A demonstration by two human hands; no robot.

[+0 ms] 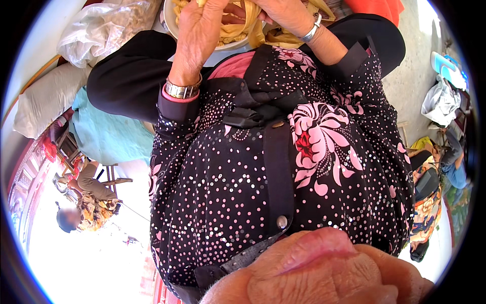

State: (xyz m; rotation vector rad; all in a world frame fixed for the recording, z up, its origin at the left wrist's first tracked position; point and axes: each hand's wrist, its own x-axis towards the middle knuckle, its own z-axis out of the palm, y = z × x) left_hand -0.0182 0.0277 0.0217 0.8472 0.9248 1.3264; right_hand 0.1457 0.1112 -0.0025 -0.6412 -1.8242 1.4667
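At the top edge, my left hand [200, 31] is over a white bowl [168, 21], with a metal watch on the wrist. Its fingers are curled, and a small pale yellow piece [201, 2] shows between thumb and finger. My right hand [286, 14], wearing a silver bangle, is just right of the bowl with its fingers bent inward. A yellowish strip [256, 33] hangs beside those fingers; the frame edge cuts off what they grip. More yellow strips and crumbly bits [233, 38] fill the bowl. Further limp strips [286, 38] lie to its right, by my lap.
A clear plastic bag [104, 30] and a pale sack [48, 99] stand at the left, above a turquoise cloth [111, 126]. A seated person [91, 202] is at lower left. Red cloth [377, 10] lies at upper right; a white plastic bag [440, 101] and people [428, 197] are far right.
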